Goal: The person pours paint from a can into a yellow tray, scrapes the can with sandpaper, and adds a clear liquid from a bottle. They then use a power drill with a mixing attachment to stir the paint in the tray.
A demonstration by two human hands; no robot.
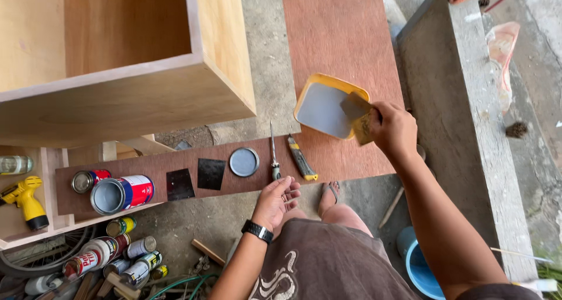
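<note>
right hand (393, 127) stretched out ahead, fingers pinched shut; left hand (276, 200) hangs back nearer the body, palm up, fingers loosely curled.

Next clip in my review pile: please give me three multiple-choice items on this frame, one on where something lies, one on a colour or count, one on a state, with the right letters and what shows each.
1. Where does the round grey lid lie?
A. on the reddish-brown board, between a black square sheet and the screwdriver
B. inside the wooden cabinet
C. in the blue bucket

2. What colour is the rim of the tray of grey paste?
A. red
B. yellow
C. green

3. What state is the left hand in?
A. closed on the utility knife
B. open and empty, palm up
C. gripping the drill

Answers: 1 A, the lid rests flat on the board between those two. 2 B, a yellow edge rings the grey filling. 3 B, the fingers are loosely curled and hold nothing, while the right hand holds a scraper at the tray.
</note>
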